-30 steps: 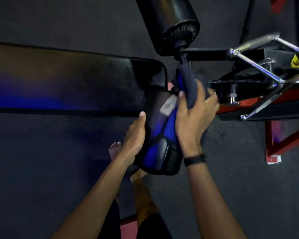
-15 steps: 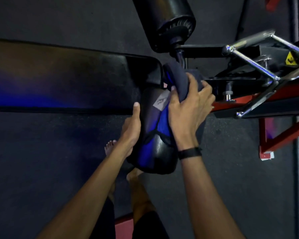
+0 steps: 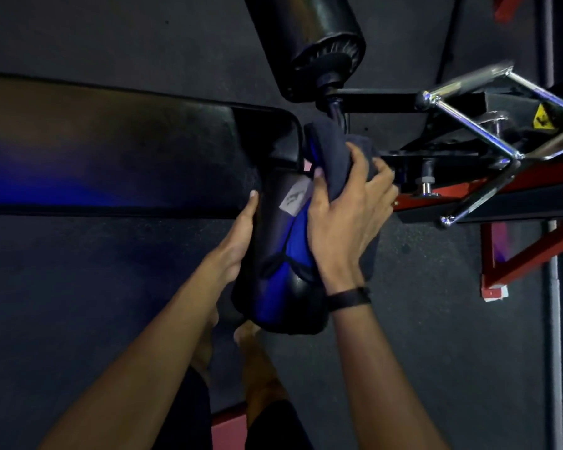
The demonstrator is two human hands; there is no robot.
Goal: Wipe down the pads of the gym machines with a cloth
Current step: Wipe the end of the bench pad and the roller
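A black roller pad (image 3: 273,254) with a white label stands on end in the middle of the view, glinting blue. My right hand (image 3: 345,219) grips a dark blue cloth (image 3: 332,151) and presses it on the pad's upper right side. My left hand (image 3: 238,241) lies flat along the pad's left side with straight fingers, steadying it. A second black roller pad (image 3: 306,37) sticks out above. A long black bench pad (image 3: 127,151) stretches off to the left.
The machine's red steel frame (image 3: 517,254) and chrome bars (image 3: 468,125) crowd the right side, with a yellow warning sticker (image 3: 541,116). Dark rubber floor (image 3: 78,303) lies all around. My bare feet (image 3: 251,345) stand just below the pad.
My right hand has slid the cloth a little up along the roller pad toward its top end. My left hand stays flat on the pad's left side.
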